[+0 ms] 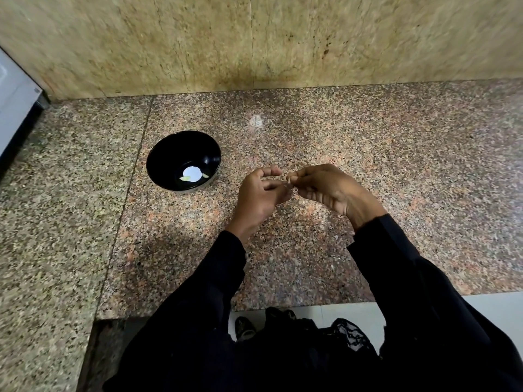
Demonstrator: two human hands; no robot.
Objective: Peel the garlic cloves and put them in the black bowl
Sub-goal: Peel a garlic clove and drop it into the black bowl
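Head view: two hands meet above the desk (368,154); left hand (261,193) and right hand (328,188) both pinch one small clove (289,181) between fingertips. One black bowl (158,154), left of them, holds two cloves (185,178).

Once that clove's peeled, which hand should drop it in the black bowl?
Probably the left hand: the black bowl sits on its side of the counter, closer than to the right hand. Both pinch the garlic clove now.

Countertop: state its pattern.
Speckled pinkish-brown granite countertop, clearest in the head view.
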